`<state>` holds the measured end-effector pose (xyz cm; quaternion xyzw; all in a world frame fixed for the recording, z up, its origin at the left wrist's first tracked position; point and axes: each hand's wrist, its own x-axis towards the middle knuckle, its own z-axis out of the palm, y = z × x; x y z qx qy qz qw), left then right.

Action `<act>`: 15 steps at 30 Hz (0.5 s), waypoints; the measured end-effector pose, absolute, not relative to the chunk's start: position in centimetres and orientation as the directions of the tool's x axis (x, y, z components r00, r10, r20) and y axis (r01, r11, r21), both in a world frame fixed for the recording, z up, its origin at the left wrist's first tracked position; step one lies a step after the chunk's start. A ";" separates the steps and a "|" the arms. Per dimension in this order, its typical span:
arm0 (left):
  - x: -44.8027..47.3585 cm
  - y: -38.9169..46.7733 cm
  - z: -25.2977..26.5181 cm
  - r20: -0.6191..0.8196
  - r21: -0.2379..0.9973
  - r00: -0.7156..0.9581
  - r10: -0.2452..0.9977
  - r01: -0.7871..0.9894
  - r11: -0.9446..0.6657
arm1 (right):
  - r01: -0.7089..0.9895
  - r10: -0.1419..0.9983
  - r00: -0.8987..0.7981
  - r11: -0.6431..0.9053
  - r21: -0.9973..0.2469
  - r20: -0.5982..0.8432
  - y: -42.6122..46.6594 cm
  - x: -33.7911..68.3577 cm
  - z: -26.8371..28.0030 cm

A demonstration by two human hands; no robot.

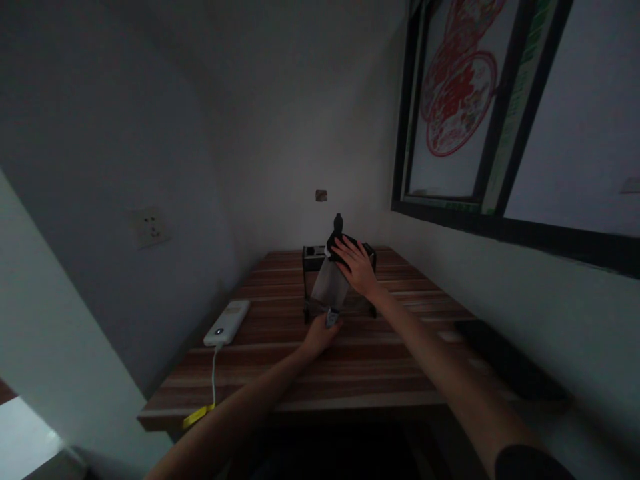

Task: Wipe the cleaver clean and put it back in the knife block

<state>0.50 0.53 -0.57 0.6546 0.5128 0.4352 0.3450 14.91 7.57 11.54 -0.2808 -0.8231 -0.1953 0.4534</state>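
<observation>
Dim room, wooden tabletop point(280, 380) running away from the near edge to a far corner between two walls. Far left, a wall socket point(149, 227) on the left wall. On the left part of the tabletop lies a white power bank point(227, 323), long axis running near-left to far-right, a white cable point(214, 380) dropping from its near end over the near edge, with a yellow tag point(196, 417) on it. Bare striped wood lies between the power bank and the hands, and across the near strip of the tabletop. Centre, toward the far end: a dark open frame stand point(311, 261), upright, with a pale sheet point(330, 285) leaning in it, long axis tilted from near-low to far-high, top toward the far wall. The left hand point(319, 335) is at the sheet's near bottom end, fingers pressed together, pinching a small pale piece point(332, 317) there; exactly what it grips is too dark to tell. The right hand point(357, 265) lies on top of the stand, palm down, fingers spread, touching a dark object point(338, 235) with a small upright knob. Behind it, a small plate point(321, 195) on the far wall. Right of the stand the tabletop meets the right wall closely; a dark flat shape point(505, 360) lies near that edge. Above, a black-framed window point(505, 113) with a red paper cutting point(457, 87).
</observation>
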 end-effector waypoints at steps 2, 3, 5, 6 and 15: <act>0.5 0.6 -0.7 0.201 0.909 0.099 0.974 0.353 -0.224 | 0.644 0.286 -0.425 0.763 0.064 0.859 7.6 14.9 11.5; 0.5 0.6 -0.8 0.200 0.911 0.104 0.974 0.347 -0.224 | 0.646 0.288 -0.423 0.761 0.062 0.859 7.5 14.8 11.5; 0.5 0.9 -1.0 0.212 0.906 0.112 0.971 0.349 -0.239 | 0.651 0.294 -0.421 0.756 0.060 0.858 7.5 14.8 11.4; 0.5 1.0 -1.1 0.224 0.900 0.112 0.968 0.357 -0.249 | 0.655 0.296 -0.422 0.753 0.062 0.857 7.4 14.7 11.3; 0.3 1.4 -1.4 0.304 0.870 0.144 0.942 0.361 -0.336 | 0.608 0.279 -0.561 0.778 0.160 0.779 5.3 14.2 8.6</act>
